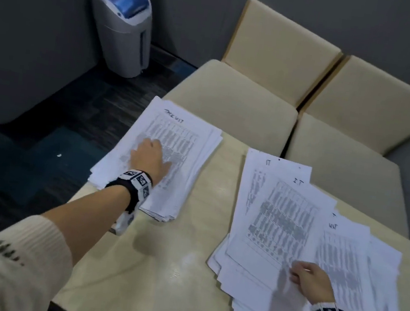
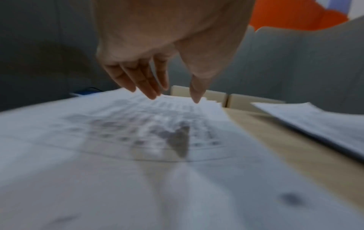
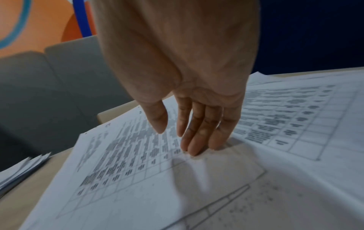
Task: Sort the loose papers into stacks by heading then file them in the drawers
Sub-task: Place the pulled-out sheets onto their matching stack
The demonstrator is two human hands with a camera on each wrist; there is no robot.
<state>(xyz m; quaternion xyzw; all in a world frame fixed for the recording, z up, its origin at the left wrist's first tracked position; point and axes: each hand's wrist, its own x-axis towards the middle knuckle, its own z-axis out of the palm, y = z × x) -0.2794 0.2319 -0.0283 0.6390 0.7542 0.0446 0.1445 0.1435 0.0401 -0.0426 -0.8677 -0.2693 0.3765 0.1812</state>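
Sorting half done: left hand [image 1: 150, 158], fingers straight, over the stack [image 1: 175, 135]; right hand [image 1: 311, 280] flat on unsorted papers [image 1: 281, 217]; no drawers visible.

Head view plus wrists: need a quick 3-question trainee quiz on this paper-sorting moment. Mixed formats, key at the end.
1. True or false: the left hand is lifting a sheet clear of the left stack.
2. Multiple choice: the handwritten heading on the top sheet under the right hand reads A) HR B) IT C) PAY.
3. Fill in: behind the table stand two beige ____.

Key:
1. False; it hovers open over the stack with its fingers straight, holding nothing.
2. B.
3. Chairs.
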